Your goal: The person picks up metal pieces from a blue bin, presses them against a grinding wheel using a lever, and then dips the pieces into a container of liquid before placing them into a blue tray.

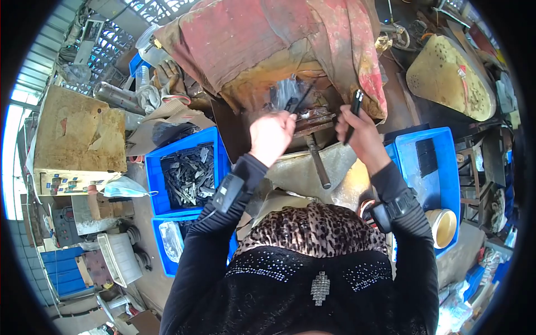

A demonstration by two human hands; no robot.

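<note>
Left hand (272, 135) is closed on a thin dark rod poked at the press die (312, 119), right hand (357, 131) is fisted round a black metal strip (353, 114) just beside it: seat the strip square, fingers clear of the die.

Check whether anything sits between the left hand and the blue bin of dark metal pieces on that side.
Nothing visible blocks it. The left hand is up at the metal fixture, holding a thin dark piece, and the blue bin lies open-topped just beside and below the left forearm. The right hand holds a dark rod on the far side.
</note>
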